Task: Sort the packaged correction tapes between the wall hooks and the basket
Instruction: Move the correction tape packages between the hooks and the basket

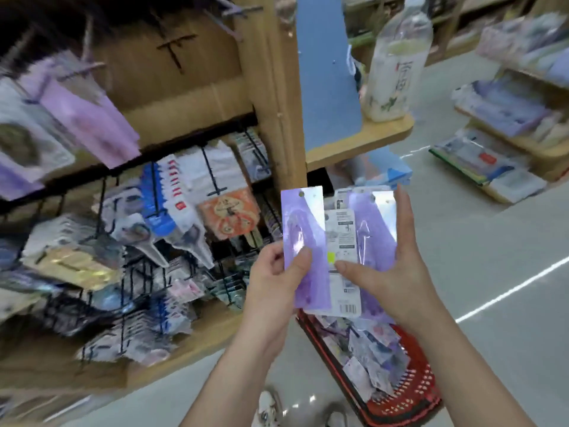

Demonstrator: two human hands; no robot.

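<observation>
Both hands hold purple packaged correction tapes upright in front of me. My left hand [274, 272] pinches one purple pack [303, 229] by its lower half, thumb on its front. My right hand [397, 266] grips a small stack of packs [369, 229], thumb on a white back label, fingers behind. The two lots overlap at the middle. Below them on the floor stands a red basket [412, 392] with several more packs. More purple packs [89, 118] hang on wall hooks at the upper left. Bare hooks [175, 47] stick out of the wooden panel above.
Black wire racks [138, 241] full of hanging stationery packs fill the lower left. A wooden post [274, 103] divides the display from a shelf bearing a large bottle [397, 57]. Low shelves of goods [505, 143] stand at the right across the floor aisle.
</observation>
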